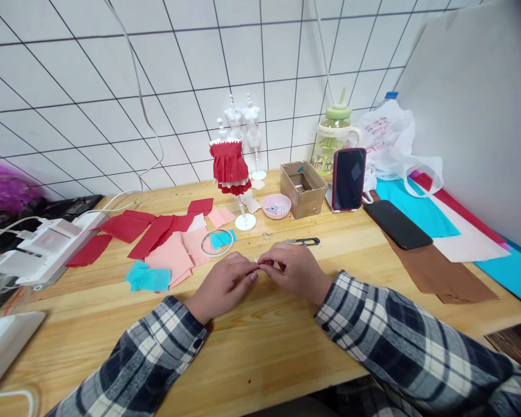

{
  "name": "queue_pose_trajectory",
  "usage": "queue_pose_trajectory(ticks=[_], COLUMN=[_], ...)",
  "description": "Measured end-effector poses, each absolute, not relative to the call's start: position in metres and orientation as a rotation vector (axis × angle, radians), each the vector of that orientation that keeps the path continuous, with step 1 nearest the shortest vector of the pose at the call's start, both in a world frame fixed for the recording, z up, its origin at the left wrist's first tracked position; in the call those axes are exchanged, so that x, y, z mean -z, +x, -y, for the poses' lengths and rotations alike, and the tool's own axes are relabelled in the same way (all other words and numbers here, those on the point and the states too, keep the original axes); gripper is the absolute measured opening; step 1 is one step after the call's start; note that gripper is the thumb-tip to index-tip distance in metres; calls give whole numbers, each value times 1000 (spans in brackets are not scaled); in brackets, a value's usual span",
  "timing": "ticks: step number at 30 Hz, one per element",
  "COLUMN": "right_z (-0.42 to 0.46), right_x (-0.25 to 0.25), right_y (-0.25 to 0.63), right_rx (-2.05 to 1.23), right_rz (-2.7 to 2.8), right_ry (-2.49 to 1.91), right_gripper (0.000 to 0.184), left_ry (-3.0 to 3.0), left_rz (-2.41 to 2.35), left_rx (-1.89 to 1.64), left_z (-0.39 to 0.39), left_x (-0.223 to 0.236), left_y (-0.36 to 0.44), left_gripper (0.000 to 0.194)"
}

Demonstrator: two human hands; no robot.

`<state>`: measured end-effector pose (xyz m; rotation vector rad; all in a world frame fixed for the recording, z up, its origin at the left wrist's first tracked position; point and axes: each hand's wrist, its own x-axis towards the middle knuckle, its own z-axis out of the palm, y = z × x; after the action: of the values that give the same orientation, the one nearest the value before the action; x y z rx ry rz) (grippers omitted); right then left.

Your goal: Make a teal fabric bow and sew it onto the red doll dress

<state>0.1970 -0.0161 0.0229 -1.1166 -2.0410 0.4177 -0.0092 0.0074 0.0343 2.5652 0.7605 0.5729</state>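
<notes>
My left hand (228,285) and my right hand (290,267) meet fingertip to fingertip above the wooden table. Both are closed in a pinch around something tiny and whitish that is too small to name. Just beyond my right hand lies a pair of black thread snips (307,241), partly covered by that hand. A few small pale bits (266,236) rest near it. Farther back, a small white dress form (245,222) wears a red pleated dress (229,165). A pink bowl (276,207) of small beads stands to its right.
Red cloth pieces (128,225), pink cloth (169,255), turquoise cloth (147,277) and a ring (203,243) lie left. Behind stand a cardboard box (310,197), a propped phone (348,179) and a jug (336,130). A dark phone (399,224) rests right on brown cloth (443,275). A power strip (47,249) sits left.
</notes>
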Motion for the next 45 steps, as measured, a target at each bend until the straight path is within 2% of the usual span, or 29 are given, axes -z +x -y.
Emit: queue_pose_trajectory(ticks=[9, 17, 23, 30, 38, 45], right_z=[16, 19, 21, 22, 22, 20], right_x=[-23, -23, -23, -22, -23, -23], right_y=[190, 184, 184, 187, 188, 185], right_rx=[-642, -883, -858, -645, -544, -717], right_rz=[1918, 1789, 1796, 1843, 1929, 1808], right_ry=[-1175, -1183, -1141, -1109, -1144, -1191], right_gripper=[4, 7, 8, 8, 7, 4], left_ry=[2649, 2602, 2570, 2524, 2625, 2651], left_rz=[-810, -897, -860, -844, -847, -855], left_rx=[-590, -681, -723, -747, -666, -653], left_z=[-5, -7, -8, -6, -6, -6], left_x=[-36, -36, -39, -39, -39, -40], left_y=[-8, -9, -9, -9, -9, -8], left_gripper=[19, 20, 20, 16, 19, 19])
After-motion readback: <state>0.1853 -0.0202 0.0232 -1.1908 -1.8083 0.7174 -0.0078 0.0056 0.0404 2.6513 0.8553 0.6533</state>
